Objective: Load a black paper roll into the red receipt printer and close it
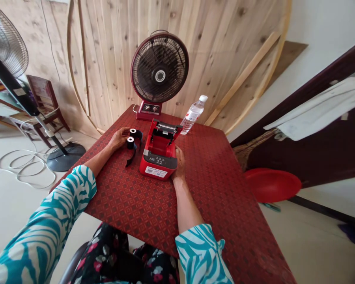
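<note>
A red and dark grey thermal printer (158, 159) stands on the table with its lid raised, its inner bay exposed and no roll showing in it. My right hand (180, 163) presses against the printer's right side, its fingers partly hidden by the casing. Left of the printer, two small black paper rolls with white cores stand on end: a far roll (133, 133) and a near roll (130, 142), each with a dark loose strip trailing off. My left hand (120, 138) lies low by the table with fingers stretched out, the tips at the far roll's left side.
Behind the printer stand a dark red table fan (159, 75) and a water bottle (192, 115). The table (219, 189) has a red patterned cover. A floor fan (66, 156) and a coiled cable (32, 169) are at left, a red basin (272, 184) at right.
</note>
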{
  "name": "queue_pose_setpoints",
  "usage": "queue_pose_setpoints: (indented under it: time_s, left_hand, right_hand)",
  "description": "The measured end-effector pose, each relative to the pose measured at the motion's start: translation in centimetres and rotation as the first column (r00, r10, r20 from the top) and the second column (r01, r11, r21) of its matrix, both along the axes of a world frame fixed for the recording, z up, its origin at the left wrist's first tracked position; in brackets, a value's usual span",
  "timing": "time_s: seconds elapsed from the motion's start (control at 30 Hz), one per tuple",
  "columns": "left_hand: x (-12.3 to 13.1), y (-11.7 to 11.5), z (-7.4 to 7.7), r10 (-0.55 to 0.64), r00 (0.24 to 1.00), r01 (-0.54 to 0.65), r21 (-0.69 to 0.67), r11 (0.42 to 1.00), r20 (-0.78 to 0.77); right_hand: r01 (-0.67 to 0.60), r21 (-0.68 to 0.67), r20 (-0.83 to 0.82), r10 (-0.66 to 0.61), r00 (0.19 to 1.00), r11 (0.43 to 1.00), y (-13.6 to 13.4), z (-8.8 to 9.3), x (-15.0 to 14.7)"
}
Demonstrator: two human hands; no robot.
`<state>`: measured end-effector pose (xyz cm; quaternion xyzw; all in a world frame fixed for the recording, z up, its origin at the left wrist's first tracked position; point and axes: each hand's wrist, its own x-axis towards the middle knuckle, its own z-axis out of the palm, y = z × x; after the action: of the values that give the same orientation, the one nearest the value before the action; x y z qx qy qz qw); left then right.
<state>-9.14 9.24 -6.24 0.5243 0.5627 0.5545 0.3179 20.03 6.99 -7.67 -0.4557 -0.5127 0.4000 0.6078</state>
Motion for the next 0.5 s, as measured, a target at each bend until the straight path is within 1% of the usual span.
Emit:
queue_pose_setpoints:
  time_s: [0.13, 0.23, 0.4, 0.47, 0.5]
  left_hand:
    - [0.08, 0.39, -0.39, -0.015, 0.995, 0.012, -0.037, 0.999, -0.1]
    - [0.47, 0.47, -0.44, 0.026, 0.983, -0.036, -0.055, 0.998, -0.179]
    - [0.84, 0.33, -0.35, 0.102, 0.948, -0.127, -0.064, 0.99, -0.302]
    - [0.84, 0.29, -0.42, 0.111, 0.943, -0.138, -0.064, 0.988, -0.312]
    - [0.82, 0.29, -0.46, 0.108, 0.952, -0.131, -0.061, 0.99, -0.288]
  right_hand:
    - [-0.007, 0.016, 0.003, 0.007, 1.0, 1.0, 0.1, -0.27, 0.09]
    - [0.003, 0.034, 0.034, -0.004, 0.999, 0.999, 0.09, -0.24, 0.13]
    - [-0.006, -0.006, 0.011, 0.007, 1.0, 1.0, -0.01, -0.25, 0.2]
    - [-0.004, -0.017, 0.016, 0.004, 1.0, 1.0, 0.04, -0.48, 0.32]
    - [-0.004, -0.02, 0.021, 0.004, 1.0, 1.0, 0.09, -0.63, 0.4]
